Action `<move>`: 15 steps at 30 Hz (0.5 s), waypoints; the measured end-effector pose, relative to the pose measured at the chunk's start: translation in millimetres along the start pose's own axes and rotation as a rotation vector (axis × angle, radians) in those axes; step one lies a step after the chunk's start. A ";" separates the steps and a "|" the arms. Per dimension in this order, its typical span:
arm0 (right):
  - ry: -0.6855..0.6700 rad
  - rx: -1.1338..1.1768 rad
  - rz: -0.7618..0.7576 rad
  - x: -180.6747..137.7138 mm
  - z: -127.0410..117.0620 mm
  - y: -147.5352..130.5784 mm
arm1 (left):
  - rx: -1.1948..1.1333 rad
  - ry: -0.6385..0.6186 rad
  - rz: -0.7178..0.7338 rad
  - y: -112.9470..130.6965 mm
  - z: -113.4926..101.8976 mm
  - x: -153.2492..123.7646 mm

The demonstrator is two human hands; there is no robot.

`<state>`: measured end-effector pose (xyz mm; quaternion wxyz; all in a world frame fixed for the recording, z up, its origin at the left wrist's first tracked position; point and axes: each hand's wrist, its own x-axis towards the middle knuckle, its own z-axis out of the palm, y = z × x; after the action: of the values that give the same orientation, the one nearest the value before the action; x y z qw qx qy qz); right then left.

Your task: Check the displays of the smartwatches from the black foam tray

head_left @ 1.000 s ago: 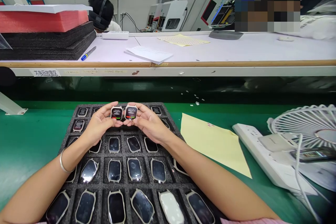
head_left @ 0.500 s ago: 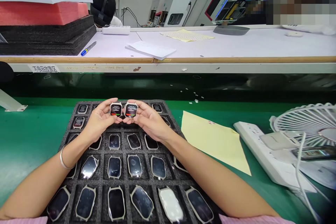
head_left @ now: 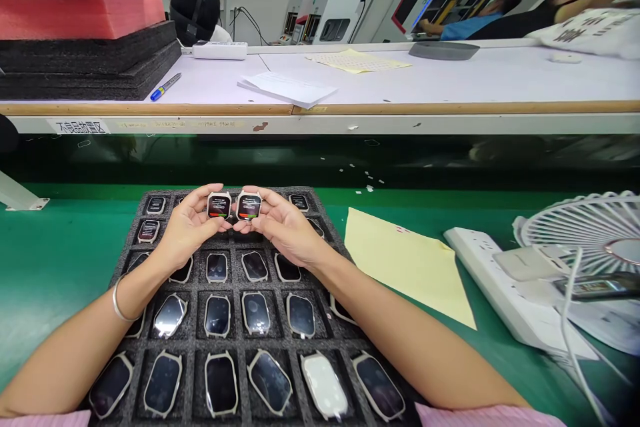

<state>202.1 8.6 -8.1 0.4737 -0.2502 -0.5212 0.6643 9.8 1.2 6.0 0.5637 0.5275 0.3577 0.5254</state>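
My left hand [head_left: 193, 223] is closed around a smartwatch [head_left: 219, 205] without a strap, thumb at its lower edge. In my right hand [head_left: 283, 223] is a second strapless smartwatch [head_left: 249, 207], held close beside the first. Both screens are lit, with white text and a red and green strip at the bottom. The hands are over the far part of a dark foam tray [head_left: 193, 347]. Several more watch bodies lie in its compartments, such as a dark-screened one [head_left: 221, 383] and a white one [head_left: 324, 385]. My forearms hide some compartments.
Right of the tray lie a yellow sheet [head_left: 407, 260], a white power strip [head_left: 493, 287] and a white fan [head_left: 590, 233]. Above stands a shelf [head_left: 380, 90] with papers [head_left: 287, 89], a blue pen [head_left: 165, 87] and stacked foam [head_left: 85, 57]. Other people are beyond it.
The view has shifted slightly, and more people show at the upper right. Both hands keep hold of the smartwatches in nearly the same place.
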 end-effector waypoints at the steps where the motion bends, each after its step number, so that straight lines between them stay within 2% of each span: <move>1: 0.000 0.001 0.001 -0.1 0.2 -0.3 | 0.002 0.004 0.002 0.6 0.3 0.0; 15: 0.046 -0.039 0.003 -0.2 2.4 -2.9 | 0.007 -0.025 -0.065 2.3 2.3 -5.9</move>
<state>201.3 7.3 -4.7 0.4797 -0.2756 -0.5227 0.6486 10.4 -5.3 7.7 0.5829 0.5245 0.3693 0.4988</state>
